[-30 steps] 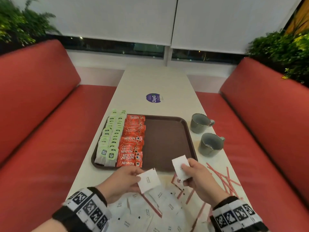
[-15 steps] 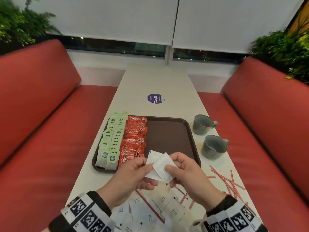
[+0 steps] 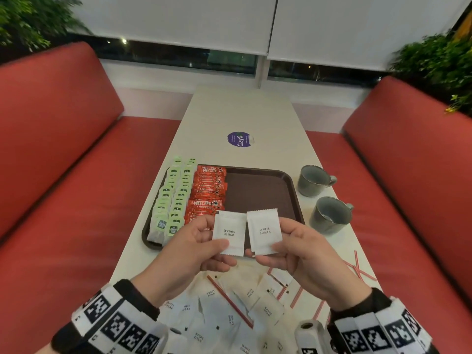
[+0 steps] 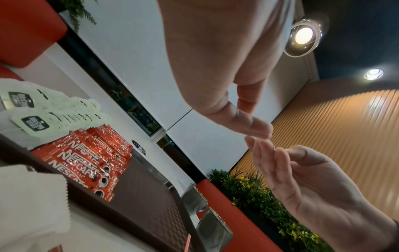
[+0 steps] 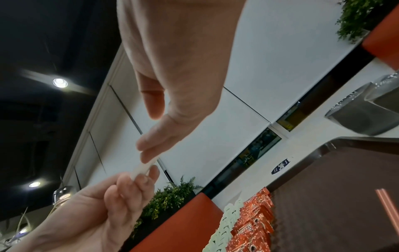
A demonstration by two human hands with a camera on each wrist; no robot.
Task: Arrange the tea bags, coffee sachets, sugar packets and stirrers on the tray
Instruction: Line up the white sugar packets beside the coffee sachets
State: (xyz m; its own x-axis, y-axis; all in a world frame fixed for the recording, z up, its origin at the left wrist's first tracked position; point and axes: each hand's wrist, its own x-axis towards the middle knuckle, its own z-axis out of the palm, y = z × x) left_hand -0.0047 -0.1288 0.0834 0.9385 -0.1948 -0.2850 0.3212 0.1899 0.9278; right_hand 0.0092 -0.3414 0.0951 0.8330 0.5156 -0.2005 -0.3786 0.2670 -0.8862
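A brown tray [image 3: 263, 190] lies mid-table with two rows of green-tagged tea bags [image 3: 176, 195] at its left and a column of red coffee sachets [image 3: 208, 192] beside them. My left hand [image 3: 196, 241] pinches one white sugar packet [image 3: 228, 232] above the tray's near edge. Beside it my right hand [image 3: 291, 241] pinches a second sugar packet [image 3: 264, 231]; the two packets sit side by side, almost touching. More sugar packets [image 3: 229, 310] and red-striped stirrers [image 3: 229, 300] lie loose on the table beneath my wrists.
Two grey cups [image 3: 315, 180] [image 3: 330, 214] stand right of the tray. More stirrers [image 3: 357, 267] lie near the table's right edge. A purple sticker [image 3: 239, 139] marks the far tabletop. Red bench seats [image 3: 63, 200] flank the table on both sides.
Both hands rose from the loose pile with one sugar packet each and came together. The packets, overlapped half a second ago, now stand side by side over the tray's near edge.
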